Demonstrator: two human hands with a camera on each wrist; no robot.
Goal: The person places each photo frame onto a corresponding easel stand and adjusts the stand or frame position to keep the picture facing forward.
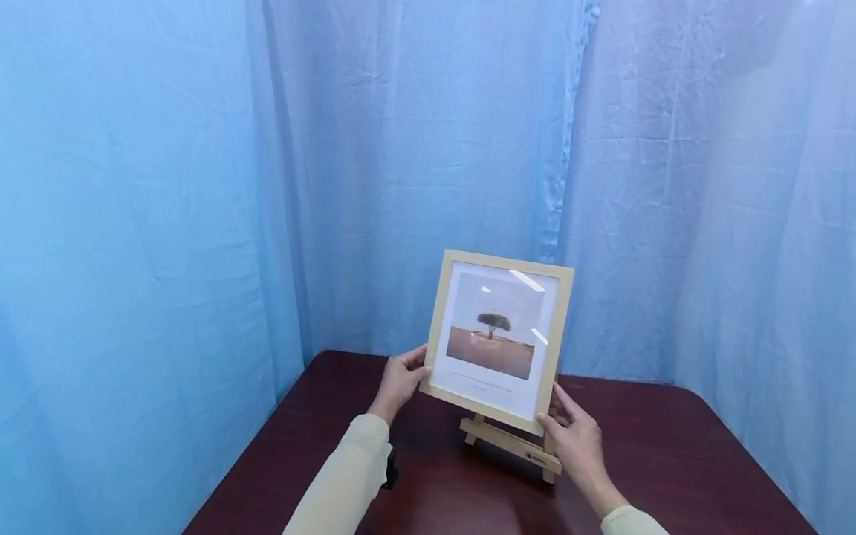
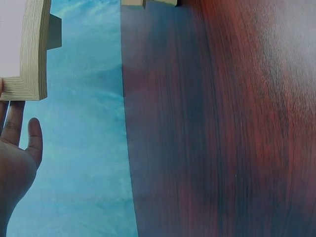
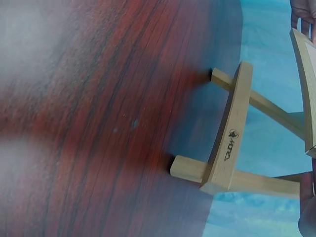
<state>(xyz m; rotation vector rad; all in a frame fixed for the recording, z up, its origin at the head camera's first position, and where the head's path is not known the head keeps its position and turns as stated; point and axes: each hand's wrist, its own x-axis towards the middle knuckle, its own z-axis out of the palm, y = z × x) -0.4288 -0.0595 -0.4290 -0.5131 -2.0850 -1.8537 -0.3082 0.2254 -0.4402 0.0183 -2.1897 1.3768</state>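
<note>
A picture frame [image 1: 495, 327] with a pale wooden border and a print of a lone tree is held between both hands, tilted in the head view. My left hand [image 1: 400, 383] grips its lower left edge, thumb in front and fingers toward the back. At the lower right corner, my right hand [image 1: 576, 440] pinches the border. Behind and below the frame stands a small wooden easel [image 1: 511, 444]; its upper part is mostly hidden. The right wrist view shows a gap between the easel's ledge [image 3: 232, 133] and the frame's bottom edge [image 3: 303, 94].
The easel stands on a dark red-brown wooden table [image 1: 428, 483] with rounded far corners. Light blue curtains [image 1: 414, 163] hang around the table's far side and both flanks. A small black object [image 1: 391, 469] shows beside the left sleeve.
</note>
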